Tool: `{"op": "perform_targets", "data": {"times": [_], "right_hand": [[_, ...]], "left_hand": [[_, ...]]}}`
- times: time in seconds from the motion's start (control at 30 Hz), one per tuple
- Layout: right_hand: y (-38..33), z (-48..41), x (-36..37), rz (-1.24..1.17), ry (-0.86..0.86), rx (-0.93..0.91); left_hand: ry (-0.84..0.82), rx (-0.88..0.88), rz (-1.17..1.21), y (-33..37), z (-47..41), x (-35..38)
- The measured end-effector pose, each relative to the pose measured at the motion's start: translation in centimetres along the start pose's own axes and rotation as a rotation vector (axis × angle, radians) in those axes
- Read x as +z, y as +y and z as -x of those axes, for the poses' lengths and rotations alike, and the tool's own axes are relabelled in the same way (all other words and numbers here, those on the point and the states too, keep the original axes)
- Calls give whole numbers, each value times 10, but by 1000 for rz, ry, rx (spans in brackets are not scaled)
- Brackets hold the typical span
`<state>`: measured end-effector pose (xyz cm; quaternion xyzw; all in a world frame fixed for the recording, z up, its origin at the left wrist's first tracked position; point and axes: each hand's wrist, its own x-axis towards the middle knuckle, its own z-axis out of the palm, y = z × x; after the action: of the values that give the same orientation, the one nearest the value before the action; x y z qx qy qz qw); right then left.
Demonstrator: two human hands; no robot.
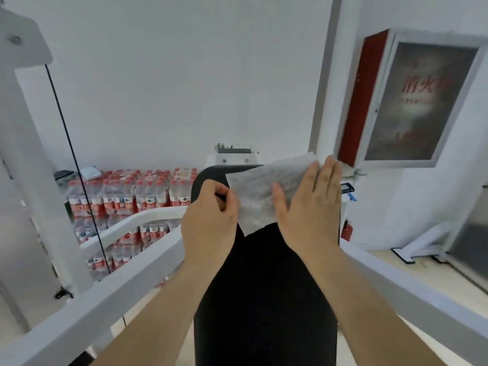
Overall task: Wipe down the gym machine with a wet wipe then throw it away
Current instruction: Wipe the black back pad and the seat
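Lying flat near the top of the long black padded bench (264, 286), the thin white wet wipe (266, 191) is spread out under your hands. Your left hand (211, 220) pinches its left edge between curled fingers and thumb. Your right hand (311, 204) presses it down with flat, straight fingers and grips nothing. Wiping looks barely begun: most of the pad and the white metal frame bars (118, 286) are left, then throwing the wipe away
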<state>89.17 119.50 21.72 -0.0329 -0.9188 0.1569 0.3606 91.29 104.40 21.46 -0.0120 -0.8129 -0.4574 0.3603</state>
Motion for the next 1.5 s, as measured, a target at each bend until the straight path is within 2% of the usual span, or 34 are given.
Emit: {"op": "perform_targets", "data": {"times": [0.13, 0.33, 0.47, 0.53, 0.57, 0.63, 0.7, 0.73, 0.77, 0.83, 0.93, 1.13, 1.2, 1.27, 1.33, 1.43, 1.5], "right_hand": [[-13, -8, -2, -38, 215, -139], [-19, -11, 33, 68, 184, -461], [-37, -24, 34, -43, 295, -1073], [-52, -36, 34, -117, 397, -1232], [-56, -43, 34, -143, 464, -1197], [-57, -60, 29, -184, 572, -939], [-55, -67, 27, -217, 596, -717], [-55, -64, 28, -222, 583, -690], [-55, -57, 30, -227, 546, -714], [-55, -37, 37, -190, 364, -788], [-56, -12, 36, 35, 112, -871], [-137, -32, 27, 183, -51, -903], [-139, -39, 20, 243, -119, -912], [-115, -49, 10, 152, -136, -783], [-77, -65, 2, 70, -158, -564], [-15, -82, -13, 94, -135, -228], [-3, -78, -15, 148, -63, -156]], "left_hand": [[-27, -31, 70, -4, -12, -2], [-57, -15, 142, -6, -15, -7], [123, -4, 98, -22, -4, -16], [237, -55, 95, -38, 2, -20], [254, -94, 135, -45, 6, -18], [172, -234, 319, -48, 12, -12], [48, -346, 400, -44, 21, -3], [32, -337, 403, -42, 25, 0], [34, -321, 399, -42, 27, 1], [65, -302, 381, -41, 26, 1], [78, -239, 382, -45, 26, 2], [68, -281, 381, -42, 29, 2], [62, -278, 361, -42, 29, 1], [82, -272, 328, -43, 30, 2], [81, -278, 287, -43, 31, 4], [81, -265, 232, -45, 32, 5], [87, -257, 224, -47, 32, 6]]}}
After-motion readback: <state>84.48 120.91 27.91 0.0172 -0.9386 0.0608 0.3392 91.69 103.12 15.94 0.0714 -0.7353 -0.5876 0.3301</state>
